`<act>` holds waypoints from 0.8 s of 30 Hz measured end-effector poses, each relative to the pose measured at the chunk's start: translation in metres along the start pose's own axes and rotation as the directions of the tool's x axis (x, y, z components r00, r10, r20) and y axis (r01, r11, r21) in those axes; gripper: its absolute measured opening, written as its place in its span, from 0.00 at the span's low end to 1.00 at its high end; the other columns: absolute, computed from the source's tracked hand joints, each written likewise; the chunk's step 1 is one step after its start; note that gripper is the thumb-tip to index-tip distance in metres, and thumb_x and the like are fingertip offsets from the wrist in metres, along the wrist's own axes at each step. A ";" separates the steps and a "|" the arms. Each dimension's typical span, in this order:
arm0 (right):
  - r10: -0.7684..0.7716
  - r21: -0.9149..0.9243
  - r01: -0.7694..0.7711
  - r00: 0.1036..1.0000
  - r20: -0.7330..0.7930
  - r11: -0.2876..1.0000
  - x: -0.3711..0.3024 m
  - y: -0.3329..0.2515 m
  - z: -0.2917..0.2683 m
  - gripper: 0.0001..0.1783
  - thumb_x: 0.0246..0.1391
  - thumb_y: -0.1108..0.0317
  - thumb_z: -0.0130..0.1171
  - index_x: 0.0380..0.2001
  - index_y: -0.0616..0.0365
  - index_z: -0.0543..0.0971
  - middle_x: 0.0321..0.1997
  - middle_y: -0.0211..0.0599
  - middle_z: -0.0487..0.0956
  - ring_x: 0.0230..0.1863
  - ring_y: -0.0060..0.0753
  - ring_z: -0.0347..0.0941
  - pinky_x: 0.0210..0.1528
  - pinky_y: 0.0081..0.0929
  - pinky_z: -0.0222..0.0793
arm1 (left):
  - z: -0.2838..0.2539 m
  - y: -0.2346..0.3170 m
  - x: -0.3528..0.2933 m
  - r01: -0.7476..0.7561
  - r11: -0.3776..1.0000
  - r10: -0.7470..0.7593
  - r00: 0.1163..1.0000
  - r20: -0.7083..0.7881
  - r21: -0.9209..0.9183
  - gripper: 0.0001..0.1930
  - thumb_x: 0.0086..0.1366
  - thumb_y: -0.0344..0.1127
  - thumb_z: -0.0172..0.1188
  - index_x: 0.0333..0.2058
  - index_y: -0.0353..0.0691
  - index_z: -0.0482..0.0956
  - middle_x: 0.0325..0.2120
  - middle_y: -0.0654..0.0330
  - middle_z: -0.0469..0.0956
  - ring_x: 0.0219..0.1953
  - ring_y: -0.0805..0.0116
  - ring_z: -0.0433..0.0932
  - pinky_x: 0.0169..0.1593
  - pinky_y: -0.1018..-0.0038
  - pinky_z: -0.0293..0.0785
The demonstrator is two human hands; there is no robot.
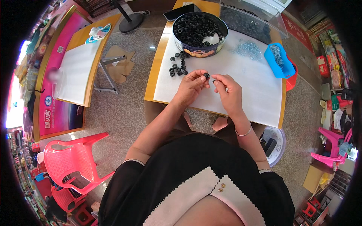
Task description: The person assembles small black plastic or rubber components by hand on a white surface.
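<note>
Between the thumb and fingers of my left hand (191, 86) is a small round black part (206, 75) with a hole in it. My right hand (228, 93) is pinched close beside it, fingertips together on something too small to make out. Both hands hover over the near part of the white-covered table (226, 71). Left of them lies a loose group of similar black parts (177, 70). Beyond stands a round tin (200, 52) heaped with more of these, with a white piece among them. Small clear or silvery bits (249, 50) are spread out right of the tin.
A blue bin (281, 69) with silvery bits stands at the table's right edge, over a red one (292, 81). A clear box (249, 28) of black parts and a phone (179, 13) sit at the back. A pink chair (71, 158) stands left; a patterned basin (277, 145) lies below right.
</note>
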State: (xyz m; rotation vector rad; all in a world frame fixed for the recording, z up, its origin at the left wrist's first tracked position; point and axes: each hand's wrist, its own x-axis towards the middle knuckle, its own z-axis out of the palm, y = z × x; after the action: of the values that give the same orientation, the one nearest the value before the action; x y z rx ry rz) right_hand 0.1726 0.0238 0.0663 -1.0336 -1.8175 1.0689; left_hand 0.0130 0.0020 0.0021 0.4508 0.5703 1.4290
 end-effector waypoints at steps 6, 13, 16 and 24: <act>-0.264 -0.288 0.253 0.964 -0.001 0.924 -0.002 0.003 0.007 0.12 0.51 0.77 0.55 0.41 0.57 0.78 0.30 0.38 0.76 0.28 0.32 0.74 0.29 0.23 0.67 | 0.002 -0.002 0.000 -0.030 0.999 0.030 0.999 -0.024 0.020 0.09 0.62 0.28 0.56 0.42 0.35 0.74 0.33 0.61 0.77 0.32 0.71 0.76 0.41 0.73 0.73; -0.031 -0.038 0.025 0.987 -0.159 0.999 0.002 -0.006 0.000 0.09 0.52 0.75 0.55 0.38 0.60 0.78 0.31 0.38 0.78 0.28 0.27 0.74 0.29 0.21 0.67 | 0.006 0.001 -0.002 -0.004 0.999 0.006 0.999 -0.041 0.043 0.09 0.62 0.27 0.56 0.41 0.34 0.74 0.33 0.61 0.77 0.32 0.70 0.76 0.41 0.73 0.73; 0.184 0.188 -0.177 0.983 -0.019 0.966 0.009 -0.007 -0.005 0.09 0.54 0.74 0.55 0.38 0.65 0.77 0.29 0.32 0.77 0.27 0.18 0.70 0.32 0.17 0.67 | 0.002 0.000 -0.001 -0.001 0.999 0.001 1.000 -0.008 0.036 0.11 0.61 0.28 0.57 0.42 0.34 0.73 0.35 0.58 0.76 0.35 0.68 0.75 0.41 0.73 0.73; 0.139 0.228 -0.138 0.990 0.011 0.964 0.012 0.000 0.003 0.07 0.54 0.74 0.56 0.36 0.64 0.78 0.30 0.30 0.78 0.27 0.16 0.70 0.31 0.15 0.67 | 0.002 -0.001 0.000 -0.010 0.999 0.009 1.000 0.020 0.040 0.09 0.61 0.26 0.56 0.41 0.33 0.73 0.34 0.58 0.76 0.32 0.68 0.76 0.41 0.72 0.73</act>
State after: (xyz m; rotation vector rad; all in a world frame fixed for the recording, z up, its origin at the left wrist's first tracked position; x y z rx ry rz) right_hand 0.1653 0.0336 0.0674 -1.0335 -1.5922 1.3238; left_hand 0.0152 0.0019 0.0029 0.4998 0.5828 1.4230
